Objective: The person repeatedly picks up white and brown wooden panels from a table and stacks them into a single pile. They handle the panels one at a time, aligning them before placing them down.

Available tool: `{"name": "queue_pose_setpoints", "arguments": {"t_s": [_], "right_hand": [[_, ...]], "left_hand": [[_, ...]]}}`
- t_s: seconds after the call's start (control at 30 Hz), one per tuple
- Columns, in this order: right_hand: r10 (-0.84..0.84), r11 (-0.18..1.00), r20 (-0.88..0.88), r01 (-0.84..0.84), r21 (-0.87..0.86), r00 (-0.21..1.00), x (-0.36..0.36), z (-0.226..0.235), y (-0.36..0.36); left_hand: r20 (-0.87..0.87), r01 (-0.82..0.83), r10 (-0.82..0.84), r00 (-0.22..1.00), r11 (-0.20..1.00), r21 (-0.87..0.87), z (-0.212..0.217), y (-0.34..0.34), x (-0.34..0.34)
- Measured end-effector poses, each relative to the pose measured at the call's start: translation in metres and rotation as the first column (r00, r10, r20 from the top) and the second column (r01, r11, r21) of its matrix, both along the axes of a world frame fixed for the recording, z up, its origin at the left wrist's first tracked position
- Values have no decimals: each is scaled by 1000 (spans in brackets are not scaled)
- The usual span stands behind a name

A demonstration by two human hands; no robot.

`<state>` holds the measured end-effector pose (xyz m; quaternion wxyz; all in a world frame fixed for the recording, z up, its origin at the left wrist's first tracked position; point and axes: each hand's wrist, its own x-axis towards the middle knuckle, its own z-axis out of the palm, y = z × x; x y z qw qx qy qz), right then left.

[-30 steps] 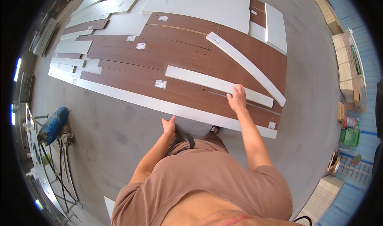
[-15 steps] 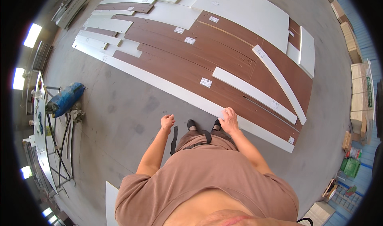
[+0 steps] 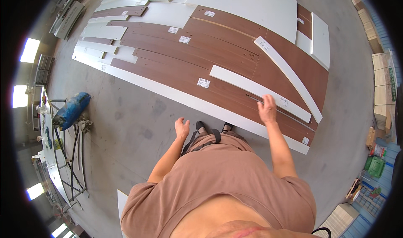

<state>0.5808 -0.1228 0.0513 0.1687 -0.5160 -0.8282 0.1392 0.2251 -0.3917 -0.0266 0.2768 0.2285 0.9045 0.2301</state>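
My right hand (image 3: 267,108) hovers at or just over the brown panels (image 3: 235,93), its fingertips beside a short white strip (image 3: 256,92); whether it touches is unclear. Its fingers are stretched out with nothing in them. In front of my body hangs my left hand (image 3: 182,128), fingers loosely bent and slightly apart, holding nothing visible. A long white strip (image 3: 189,100) runs along the near side of the panels, by my feet. Another white strip (image 3: 289,78) lies slantwise farther right. A thin dark slot with a pale line shows in the brown surface near my right hand.
Large white panels (image 3: 247,7) and several narrower boards lie spread at the far side. To the left, a blue wrapped bundle (image 3: 73,110) rests on a metal-framed stand. Stacked boards (image 3: 383,87) and a green bin (image 3: 376,166) line the right side. Grey floor (image 3: 130,141) surrounds the panels.
My right hand has left the near white strip and moved forward and right over the brown panels. The left hand has shifted slightly right and down, its fingers loosening.
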Motion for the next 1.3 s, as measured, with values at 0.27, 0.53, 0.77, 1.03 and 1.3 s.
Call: {"name": "queue_pose_setpoints", "arguments": {"t_s": [0.27,0.53,0.77,1.03,1.3], "right_hand": [[-297,955,226,284,86,928,136,-14,82],[-359,932,299,358,61,884,174,-32,118],[-344,936,340,348,51,875,187,-40,132],[-277,947,371,318,-53,886,204,-35,165],[-262,930,386,338,-143,884,223,-46,191]], "left_hand": [[-93,168,-150,984,958,232,31,83,60],[45,141,-147,988,984,108,56,84,106],[102,70,-60,993,993,-97,27,48,92],[84,-31,61,995,947,-319,14,1,85],[157,-86,145,977,938,-335,16,-5,87]]}}
